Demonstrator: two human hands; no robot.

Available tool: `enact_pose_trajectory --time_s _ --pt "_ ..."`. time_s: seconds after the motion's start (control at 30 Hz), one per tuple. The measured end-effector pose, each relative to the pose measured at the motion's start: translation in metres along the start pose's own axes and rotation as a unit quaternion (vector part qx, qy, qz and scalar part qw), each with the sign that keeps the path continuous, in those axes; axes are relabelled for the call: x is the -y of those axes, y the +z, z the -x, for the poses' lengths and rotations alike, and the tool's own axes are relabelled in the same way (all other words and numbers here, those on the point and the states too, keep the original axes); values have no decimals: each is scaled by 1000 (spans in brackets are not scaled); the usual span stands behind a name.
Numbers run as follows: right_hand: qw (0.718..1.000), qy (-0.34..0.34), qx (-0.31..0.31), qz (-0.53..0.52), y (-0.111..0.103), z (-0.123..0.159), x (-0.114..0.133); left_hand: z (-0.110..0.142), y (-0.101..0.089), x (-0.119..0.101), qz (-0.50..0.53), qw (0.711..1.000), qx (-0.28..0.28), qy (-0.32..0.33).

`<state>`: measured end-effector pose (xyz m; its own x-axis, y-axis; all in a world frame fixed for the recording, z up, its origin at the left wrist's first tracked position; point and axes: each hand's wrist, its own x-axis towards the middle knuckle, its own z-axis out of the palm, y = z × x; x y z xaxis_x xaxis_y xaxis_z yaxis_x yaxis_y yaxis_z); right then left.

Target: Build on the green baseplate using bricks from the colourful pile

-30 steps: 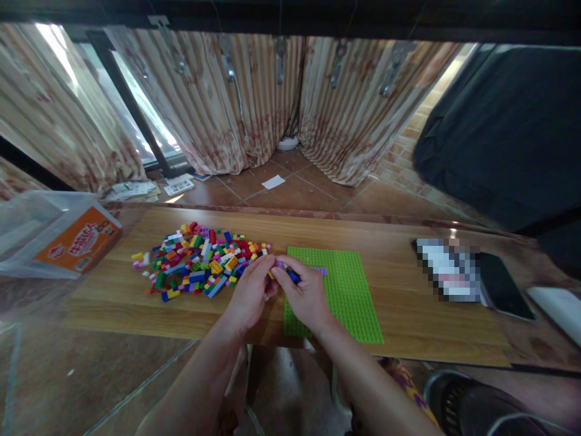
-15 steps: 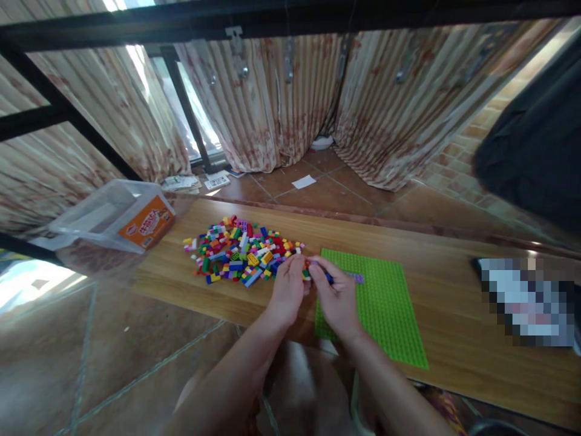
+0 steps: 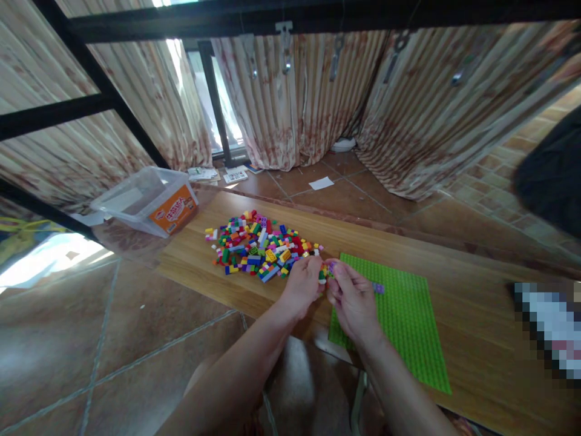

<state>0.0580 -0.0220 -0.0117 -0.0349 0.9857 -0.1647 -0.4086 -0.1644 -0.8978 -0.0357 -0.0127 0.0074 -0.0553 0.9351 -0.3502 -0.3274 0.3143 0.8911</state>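
Note:
My left hand (image 3: pixel 303 287) is closed at the near right end of a pile of colourful toy bricks (image 3: pixel 254 248). Its fingertips are pressed together, and what they pinch is hidden. Just to the right, my right hand (image 3: pixel 356 297) pinches a purple toy brick (image 3: pixel 332 267) between thumb and fingers. Between the two hands, small white, yellow and green bricks (image 3: pixel 322 275) show; whether they are held or lie behind is unclear. A green baseplate (image 3: pixel 403 315) lies under and beyond my right hand, with a purple brick (image 3: pixel 378 288) on it, partly covered by that hand.
The wooden tabletop (image 3: pixel 476 315) carries the bricks and baseplate. A clear plastic box (image 3: pixel 136 212) with an orange label stands beyond its left end. A pixelated flat object (image 3: pixel 554 327) lies at the right. Papers (image 3: pixel 321 183) lie on the tiled floor by the curtains.
The view has swung left, so everything sits further right in it. My hands remain close together, and the purple brick at my right fingertips now shows more clearly.

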Motion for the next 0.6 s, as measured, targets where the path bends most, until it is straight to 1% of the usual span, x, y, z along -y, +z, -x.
enact_pose_trajectory --time_s 0.1,0.17,0.2,0.23,0.27,0.33,0.4,0.43,0.5,0.53,0.6 --pt "999 37 -4 -20 -1 -5 2 -1 -6 -2 18 1000 4 -10" --pt "999 23 -30 29 -4 -10 1 -2 -12 -7 31 1000 -2 -5" --pt "996 6 -40 82 -6 -12 -1 -3 -16 -9 34 999 -11 1" --pt "988 -15 -42 149 -8 -13 -3 -4 -20 -12 35 999 -24 9" --pt "973 -40 -35 223 -9 -15 -6 -5 -24 -15 34 998 -39 19" --pt "931 -87 -10 355 -11 -15 -9 -8 -31 -19 27 997 -61 34" --pt "892 -118 7 437 -12 -14 -11 -10 -35 -21 13 997 -66 38" --pt "879 -125 12 461 -12 -13 -11 -10 -36 -21 5 997 -66 36" --pt "865 -127 22 485 -12 -11 -11 -11 -36 -20 -7 997 -69 31" --pt "864 -125 28 488 -13 -11 -11 -11 -36 -19 -11 997 -73 29" --pt "870 -123 35 477 -13 -10 -11 -12 -35 -17 -13 997 -78 22"
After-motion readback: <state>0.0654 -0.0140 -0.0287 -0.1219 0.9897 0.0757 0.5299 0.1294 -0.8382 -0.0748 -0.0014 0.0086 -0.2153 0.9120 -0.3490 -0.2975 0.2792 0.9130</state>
